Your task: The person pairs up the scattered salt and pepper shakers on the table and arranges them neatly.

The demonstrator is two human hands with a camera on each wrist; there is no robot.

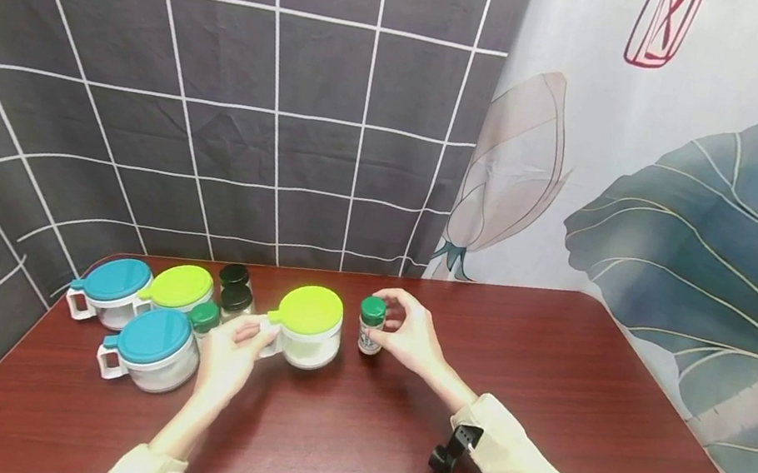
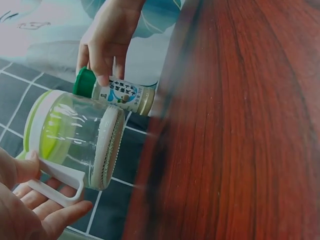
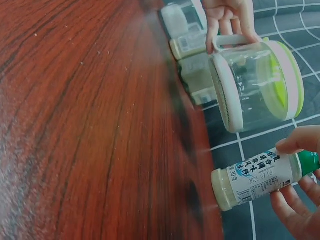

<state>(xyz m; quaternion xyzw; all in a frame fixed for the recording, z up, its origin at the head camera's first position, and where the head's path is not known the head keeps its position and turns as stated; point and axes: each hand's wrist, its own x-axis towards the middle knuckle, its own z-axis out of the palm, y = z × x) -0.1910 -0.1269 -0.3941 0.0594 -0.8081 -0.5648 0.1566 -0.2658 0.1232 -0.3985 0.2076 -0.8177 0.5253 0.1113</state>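
My left hand (image 1: 228,358) grips the white handle of a clear seasoning jar (image 1: 308,347) with a lime-green lid. In the left wrist view the jar (image 2: 75,135) shows a white base ring, and its body looks see-through. Just right of it, my right hand (image 1: 413,336) pinches a small spice bottle (image 1: 369,338) between thumb and fingers. The bottle has a green cap and a printed label, plain in the right wrist view on the bottle (image 3: 260,177). Jar and bottle stand upright, a small gap apart in the head view. Whether their bases touch the table, I cannot tell.
At the left of the brown table (image 1: 324,464) stand two blue-lidded jars (image 1: 156,337), another lime-lidded jar (image 1: 181,286), a green-capped bottle (image 1: 204,316) and two black-capped bottles (image 1: 236,298). A dark gridded cloth (image 1: 309,157) hangs behind, with a leaf-patterned cloth (image 1: 699,234) at the right.
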